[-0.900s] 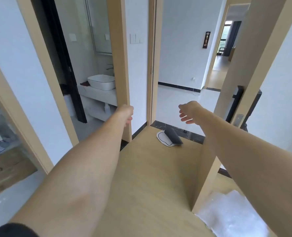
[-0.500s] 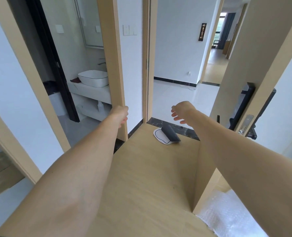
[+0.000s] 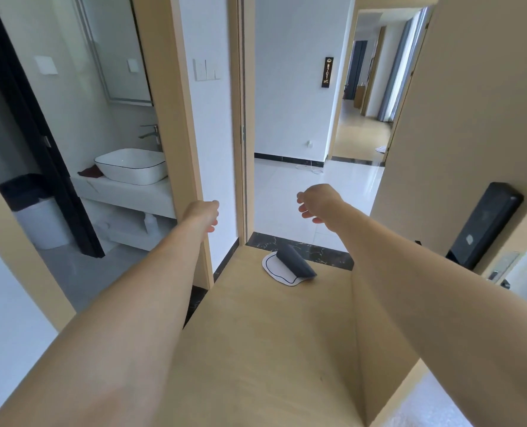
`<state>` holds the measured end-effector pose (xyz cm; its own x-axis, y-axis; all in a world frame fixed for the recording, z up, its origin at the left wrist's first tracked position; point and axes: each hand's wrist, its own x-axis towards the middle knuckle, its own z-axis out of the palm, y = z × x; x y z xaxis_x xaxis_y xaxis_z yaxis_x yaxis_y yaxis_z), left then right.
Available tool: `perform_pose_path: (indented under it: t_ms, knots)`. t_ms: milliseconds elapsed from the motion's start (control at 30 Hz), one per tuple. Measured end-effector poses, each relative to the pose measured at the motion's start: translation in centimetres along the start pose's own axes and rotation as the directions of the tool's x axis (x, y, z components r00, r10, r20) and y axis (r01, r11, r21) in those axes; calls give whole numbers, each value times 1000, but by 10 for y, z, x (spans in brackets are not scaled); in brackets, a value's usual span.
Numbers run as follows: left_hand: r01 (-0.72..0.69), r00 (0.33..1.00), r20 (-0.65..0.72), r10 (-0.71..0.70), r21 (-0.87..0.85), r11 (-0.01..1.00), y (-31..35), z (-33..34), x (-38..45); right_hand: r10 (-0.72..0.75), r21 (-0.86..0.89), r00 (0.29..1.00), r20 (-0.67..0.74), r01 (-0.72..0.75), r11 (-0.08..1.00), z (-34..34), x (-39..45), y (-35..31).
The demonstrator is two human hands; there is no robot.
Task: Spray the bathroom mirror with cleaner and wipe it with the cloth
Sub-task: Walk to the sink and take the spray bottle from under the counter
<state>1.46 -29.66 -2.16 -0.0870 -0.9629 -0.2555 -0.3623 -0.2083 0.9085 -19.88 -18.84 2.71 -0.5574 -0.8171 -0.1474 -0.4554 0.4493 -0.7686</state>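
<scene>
1. Mirror (image 3: 114, 50) hanging on the bathroom wall, above the white basin (image 3: 131, 165) and the faucet (image 3: 149, 134), seen through the open doorway at the left. Only a part visible, cut by the wooden door frame (image 3: 175, 124). Surface too far away to judge as wet, streaked or wiped.
2. Nothing done on it yet, by the look: no spray bottle and no cloth in either hand. A dark red thing (image 3: 87, 172) lying on the counter just beside the basin, maybe a cloth, but too small to tell. A pale bottle (image 3: 151, 223) standing on the shelf under the counter, possibly the cleaner; not sure either.
3. Left hand (image 3: 202, 212) stretched forward, close to the door frame, holding nothing; fingers curled downward and mostly hidden behind the back of the hand, so spread or pressed together cannot be told.
4. Right hand (image 3: 317, 201) also stretched forward and empty, in front of the hallway opening; fingers loosely apart, slightly bent, pinching nothing.
5. Standing outside the bathroom, on the wooden floor (image 3: 256, 349), with a curled mat (image 3: 286, 266) at the threshold ahead.
6. All left to do, probably: entering the bathroom, taking cleaner and cloth, spraying, wiping.
</scene>
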Motion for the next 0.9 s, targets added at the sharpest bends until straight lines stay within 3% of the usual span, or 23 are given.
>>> perform_pose_path:
  t_ms: [400, 567, 900]
  knots:
    - [16, 999, -27, -16, -33, 999, 7, -32, 126, -54, 17, 997, 62, 53, 998, 86, 109, -69]
    - [24, 988, -151, -29, -32, 999, 16, -68, 190, -111, 130, 978, 175, 89, 987, 136, 174, -112]
    - [15, 941, -333, -56, -124, 992, 48, -161, 315, -260, 170, 902, 343, 213, 962, 240, 282, -228]
